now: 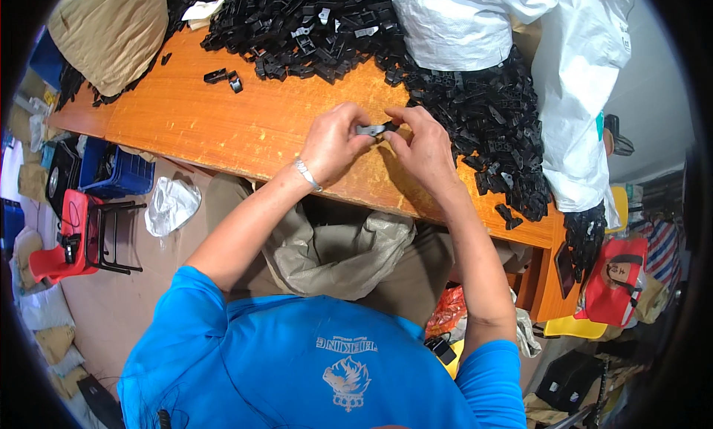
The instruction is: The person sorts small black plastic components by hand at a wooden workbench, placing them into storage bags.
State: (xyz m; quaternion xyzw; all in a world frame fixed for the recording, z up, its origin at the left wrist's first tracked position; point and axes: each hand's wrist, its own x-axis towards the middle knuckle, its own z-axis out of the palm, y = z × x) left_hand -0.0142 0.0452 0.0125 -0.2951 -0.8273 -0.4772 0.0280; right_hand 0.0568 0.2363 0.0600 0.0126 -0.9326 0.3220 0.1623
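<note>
Over the near edge of the wooden table, my left hand [332, 141] pinches a small grey plastic or metal part [368, 130] between thumb and fingers. Facing it, my right hand [425, 148] is closed around a small black piece [391, 126] that meets the grey part's right end. Whether the two are joined cannot be made out. Beyond my hands spreads a big heap of black plastic parts [297, 28], a few grey ones among them. Two loose black parts [224, 78] lie left of the heap.
White sacks [453, 28] stand on the heap at right, and a brown paper sheet [111, 35] covers the far left. An open woven sack [342, 262] hangs at my lap. A red chair [70, 239] and blue crate [119, 173] stand on the left floor.
</note>
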